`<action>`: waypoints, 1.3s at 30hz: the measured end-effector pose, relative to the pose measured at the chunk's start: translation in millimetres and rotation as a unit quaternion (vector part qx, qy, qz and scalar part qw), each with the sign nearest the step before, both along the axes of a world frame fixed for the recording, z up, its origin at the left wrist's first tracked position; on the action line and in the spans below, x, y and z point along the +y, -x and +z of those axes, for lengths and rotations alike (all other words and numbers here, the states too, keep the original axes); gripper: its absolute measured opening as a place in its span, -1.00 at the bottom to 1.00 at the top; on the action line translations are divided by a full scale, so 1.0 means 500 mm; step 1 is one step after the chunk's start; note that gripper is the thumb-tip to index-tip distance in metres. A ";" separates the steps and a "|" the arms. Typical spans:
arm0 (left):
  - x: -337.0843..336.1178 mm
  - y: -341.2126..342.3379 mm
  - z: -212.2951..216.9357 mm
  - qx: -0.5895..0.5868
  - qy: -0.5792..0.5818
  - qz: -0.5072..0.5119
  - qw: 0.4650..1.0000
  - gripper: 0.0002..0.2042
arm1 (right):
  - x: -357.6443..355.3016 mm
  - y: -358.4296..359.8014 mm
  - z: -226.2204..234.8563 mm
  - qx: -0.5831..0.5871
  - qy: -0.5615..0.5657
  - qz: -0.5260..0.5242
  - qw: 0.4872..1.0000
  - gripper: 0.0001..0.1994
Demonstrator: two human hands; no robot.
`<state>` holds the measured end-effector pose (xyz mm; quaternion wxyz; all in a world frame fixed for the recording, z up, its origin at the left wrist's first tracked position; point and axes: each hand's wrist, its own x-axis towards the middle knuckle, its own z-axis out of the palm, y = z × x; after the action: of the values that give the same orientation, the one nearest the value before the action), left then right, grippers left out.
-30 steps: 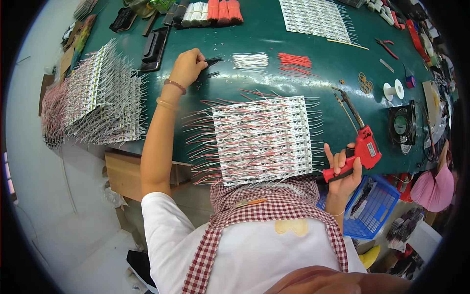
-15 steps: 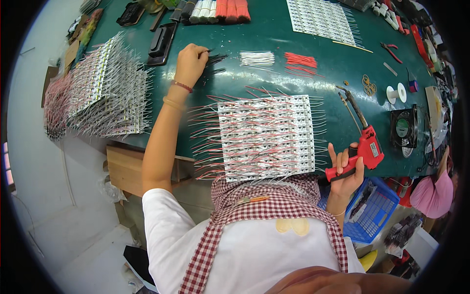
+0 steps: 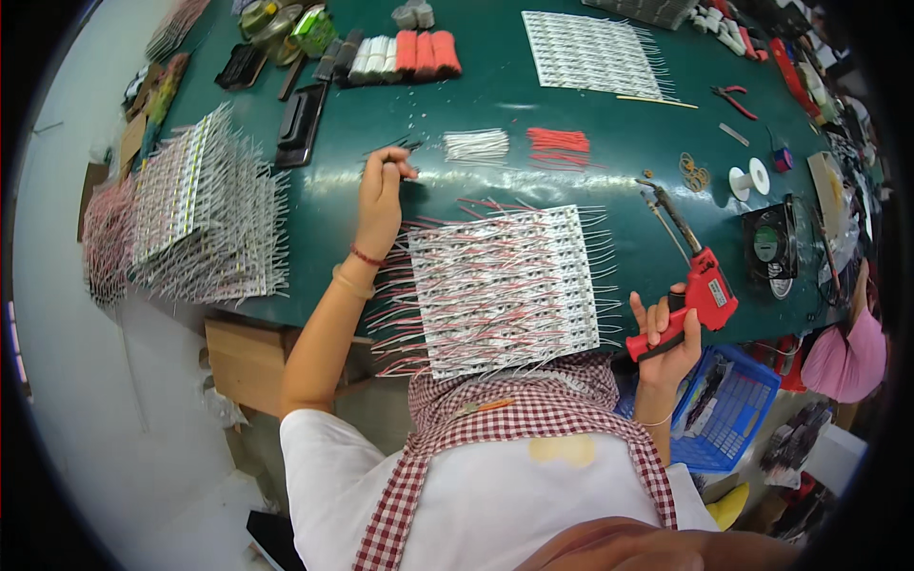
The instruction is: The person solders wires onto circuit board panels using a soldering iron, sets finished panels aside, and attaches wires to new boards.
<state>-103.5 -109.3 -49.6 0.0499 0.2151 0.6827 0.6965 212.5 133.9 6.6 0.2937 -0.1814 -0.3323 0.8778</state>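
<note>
My right hand (image 3: 666, 338) is wrapped round the handle of a red soldering gun (image 3: 709, 295), whose long tip points to the far left. My left hand (image 3: 383, 195) has its fingers pinched together beside a few short black wires (image 3: 395, 149); what is between its fingertips is too small to make out. In front of me lies a white panel of small circuit boards (image 3: 505, 295), with red and white wires sticking out across it and past its sides. Beyond it are a small heap of white wires (image 3: 476, 146) and one of red wires (image 3: 560, 146).
A stack of wired panels (image 3: 209, 209) stands at the left. Bundled wires (image 3: 405, 55) and another panel (image 3: 595, 52) lie at the back. Toward the right are pliers (image 3: 736, 100), a white spool (image 3: 750, 179), rubber bands (image 3: 694, 172) and a small fan (image 3: 769, 238). A blue crate (image 3: 733, 419) sits below.
My left hand has drawn back from the black wires toward the panel and a little right. My right hand still holds the soldering gun. The whole view has shifted slightly.
</note>
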 end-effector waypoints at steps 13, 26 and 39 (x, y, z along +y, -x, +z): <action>0.040 -0.083 0.126 -0.100 0.123 -0.141 0.977 -0.85 | -0.034 0.020 0.055 -0.095 -0.106 -0.009 0.990 -0.61; 0.135 -0.338 0.190 -0.025 0.174 -0.353 0.919 -0.92 | -0.102 0.069 0.097 -0.194 -0.142 0.096 0.966 -0.78; 0.136 -0.351 0.161 -0.017 0.205 -0.356 0.912 -0.92 | -0.110 0.038 0.083 -0.252 -0.223 0.088 0.938 -0.85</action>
<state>72.1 -41.4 30.9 0.3492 0.4167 0.6876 0.4813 193.3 79.1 47.9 0.1550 -0.2967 -0.5971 0.7289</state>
